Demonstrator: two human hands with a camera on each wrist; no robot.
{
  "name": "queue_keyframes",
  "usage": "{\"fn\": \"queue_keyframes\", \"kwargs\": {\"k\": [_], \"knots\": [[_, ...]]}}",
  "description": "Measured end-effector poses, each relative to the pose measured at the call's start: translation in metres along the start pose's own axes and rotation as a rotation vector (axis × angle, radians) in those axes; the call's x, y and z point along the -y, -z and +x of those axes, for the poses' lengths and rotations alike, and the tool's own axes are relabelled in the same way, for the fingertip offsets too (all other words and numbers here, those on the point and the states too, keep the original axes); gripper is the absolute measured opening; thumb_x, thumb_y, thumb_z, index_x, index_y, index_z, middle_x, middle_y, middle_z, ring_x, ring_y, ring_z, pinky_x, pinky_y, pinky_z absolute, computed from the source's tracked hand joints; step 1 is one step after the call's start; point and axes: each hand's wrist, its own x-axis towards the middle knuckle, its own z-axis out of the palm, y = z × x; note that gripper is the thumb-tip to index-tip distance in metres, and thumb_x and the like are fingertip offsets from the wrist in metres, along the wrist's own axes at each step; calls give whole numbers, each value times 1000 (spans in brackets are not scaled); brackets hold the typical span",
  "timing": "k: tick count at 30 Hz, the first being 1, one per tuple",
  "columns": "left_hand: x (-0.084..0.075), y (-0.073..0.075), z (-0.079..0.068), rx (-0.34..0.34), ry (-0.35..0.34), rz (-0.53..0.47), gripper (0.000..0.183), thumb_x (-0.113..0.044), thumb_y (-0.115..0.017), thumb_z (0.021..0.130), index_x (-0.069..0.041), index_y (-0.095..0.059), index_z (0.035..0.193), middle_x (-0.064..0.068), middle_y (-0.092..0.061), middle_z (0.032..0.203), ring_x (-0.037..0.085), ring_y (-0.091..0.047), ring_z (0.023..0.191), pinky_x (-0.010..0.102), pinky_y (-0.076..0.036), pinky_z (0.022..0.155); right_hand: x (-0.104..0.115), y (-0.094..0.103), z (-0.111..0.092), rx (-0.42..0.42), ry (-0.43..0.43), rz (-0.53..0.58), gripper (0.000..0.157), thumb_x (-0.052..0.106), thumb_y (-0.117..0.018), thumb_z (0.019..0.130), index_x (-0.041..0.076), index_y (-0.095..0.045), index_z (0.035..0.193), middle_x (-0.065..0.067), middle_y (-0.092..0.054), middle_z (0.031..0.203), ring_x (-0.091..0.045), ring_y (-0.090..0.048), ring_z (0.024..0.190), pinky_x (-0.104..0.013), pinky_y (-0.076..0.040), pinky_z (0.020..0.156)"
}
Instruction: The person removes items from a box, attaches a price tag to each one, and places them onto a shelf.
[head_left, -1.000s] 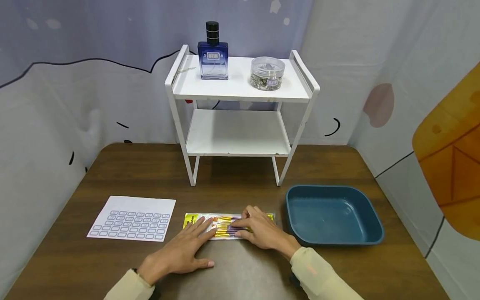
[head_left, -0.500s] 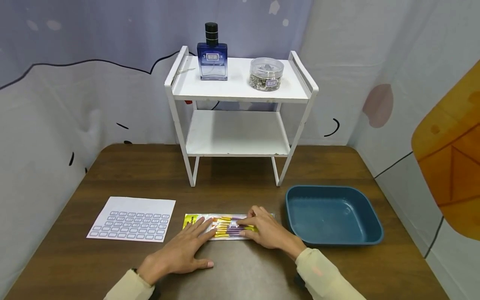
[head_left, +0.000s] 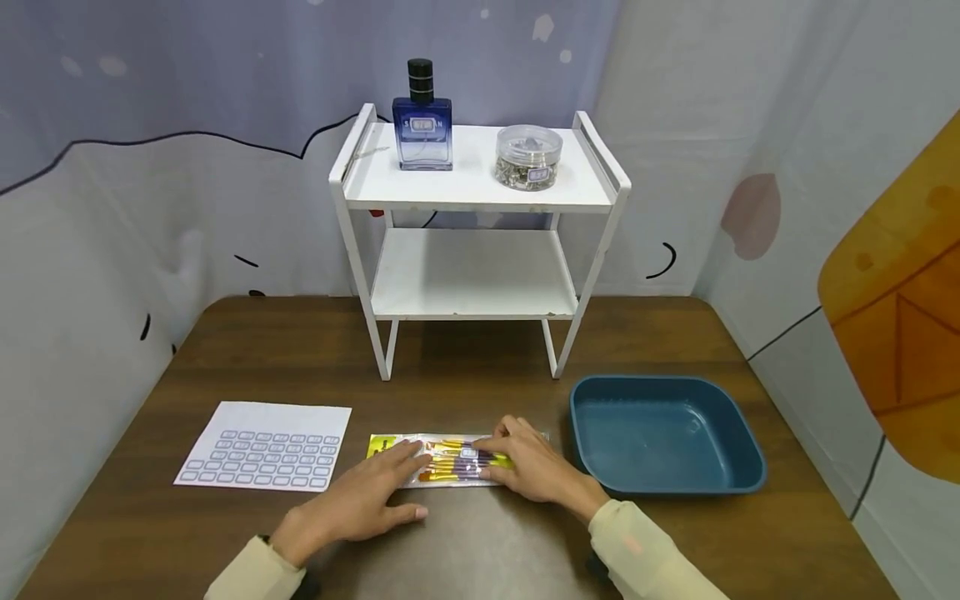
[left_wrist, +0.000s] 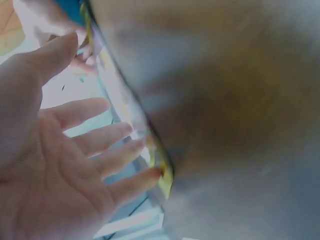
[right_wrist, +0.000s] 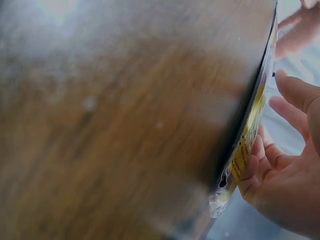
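Observation:
A clear packet of paintbrushes (head_left: 442, 468) with yellow and purple handles lies flat on the table, a small pale label (head_left: 468, 452) on its front. My left hand (head_left: 360, 500) rests its fingertips on the packet's left part, thumb out on the tabletop. On the right part lies my right hand (head_left: 536, 467), its index finger and thumb touching the packet beside the label and its other fingers bent. In the left wrist view the left hand (left_wrist: 75, 155) has loosely extended fingers at the yellow end. The right wrist view shows the right hand (right_wrist: 285, 165) against the packet's edge.
A sheet of printed labels (head_left: 262, 446) lies left. A teal basin (head_left: 667, 479) stands right. Behind is a white two-tier rack (head_left: 476, 275), with a blue perfume bottle (head_left: 422, 137) and a clear round jar (head_left: 528, 158), both labelled, on its top shelf.
The right hand has shifted slightly right, uncovering the label on the packet. The left hand's fingers have drawn closer together on the packet. The head view has tilted up a little.

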Motion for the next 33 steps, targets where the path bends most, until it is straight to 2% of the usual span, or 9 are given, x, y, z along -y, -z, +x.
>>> {"fn": "queue_keyframes", "kwargs": {"k": [3, 7, 11, 13, 15, 18, 22, 28, 33], "knots": [[3, 13, 5, -139, -17, 54, 61, -35, -72, 91, -6, -54, 142, 22, -52, 145, 42, -52, 131, 60, -45, 103, 0, 1, 0, -27, -18, -7, 42, 30, -77, 88, 20, -70, 128, 1, -53, 103, -16, -45, 94, -31, -39, 78], [14, 39, 14, -443, -78, 106, 59, -19, -77, 88, -11, -54, 142, 18, -55, 140, 38, -55, 126, 57, -50, 99, 0, 2, 1, -75, -24, -18, 48, 30, -82, 82, 20, -70, 128, 1, -55, 105, -19, -46, 98, -34, -37, 81], [28, 72, 25, -729, -150, 56, 66, 1, -76, 84, -9, -51, 144, 24, -52, 137, 42, -53, 122, 59, -48, 97, 0, 2, -1, -79, -40, -25, 50, 29, -84, 80, 20, -70, 128, -1, -57, 110, -22, -48, 104, -35, -34, 81], [33, 87, 30, -833, -184, 19, 69, 8, -74, 83, -7, -49, 145, 28, -50, 135, 43, -53, 120, 59, -47, 95, 0, 1, -2, -67, -53, -27, 50, 29, -83, 81, 21, -69, 129, -1, -58, 112, -23, -49, 106, -34, -32, 81], [37, 101, 36, -903, -206, -13, 70, 12, -71, 83, -6, -47, 146, 31, -48, 134, 43, -52, 117, 54, -46, 94, -1, 0, -3, -59, -62, -28, 50, 30, -82, 82, 21, -69, 129, -1, -59, 114, -24, -50, 108, -35, -32, 81], [40, 120, 43, -953, -219, -59, 70, 12, -69, 85, -5, -44, 148, 32, -47, 132, 40, -51, 116, 41, -45, 94, -1, 0, -4, -52, -70, -24, 50, 30, -81, 83, 20, -68, 130, -2, -60, 116, -25, -51, 111, -35, -31, 81], [42, 138, 56, -971, -247, -129, 71, 13, -67, 87, -2, -38, 150, 31, -46, 135, 40, -52, 121, 23, -46, 95, -1, 0, -4, -52, -66, -24, 50, 29, -82, 83, 20, -68, 130, -4, -62, 118, -25, -52, 111, -36, -32, 81], [44, 155, 75, -962, -301, -207, 82, 16, -62, 87, -6, -25, 157, 28, -44, 137, 42, -55, 119, 18, -48, 95, 0, 1, -4, -28, -74, -27, 50, 31, -82, 83, 21, -68, 130, -4, -62, 120, -25, -53, 113, -37, -33, 83], [43, 161, 83, -935, -297, -262, 87, 19, -60, 87, -10, -20, 159, 30, -44, 135, 42, -59, 112, 9, -46, 92, 0, 2, -3, -5, -72, -24, 52, 32, -82, 82, 22, -67, 131, -3, -61, 118, -25, -53, 112, -37, -32, 83]]}}
